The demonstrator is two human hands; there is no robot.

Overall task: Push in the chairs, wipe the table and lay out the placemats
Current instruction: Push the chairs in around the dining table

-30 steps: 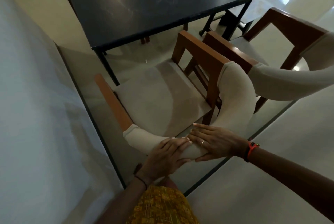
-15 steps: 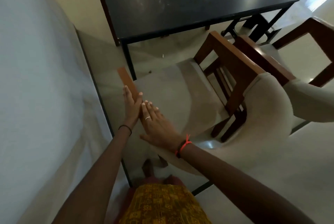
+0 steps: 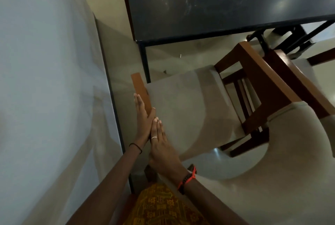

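Left hand (image 3: 143, 118) and right hand (image 3: 162, 147) lie flat, fingers straight, on armchair's (image 3: 181, 112) armrest (image 3: 140, 88). Risk: one-sided push slews it and the armrest jams against corner leg (image 3: 145, 61) under tabletop (image 3: 217, 1).

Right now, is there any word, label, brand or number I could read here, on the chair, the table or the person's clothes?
None can be read.
The dark table shows only smears and glare.
The chair bears no visible label.
The yellow cloth carries a printed pattern, not letters.
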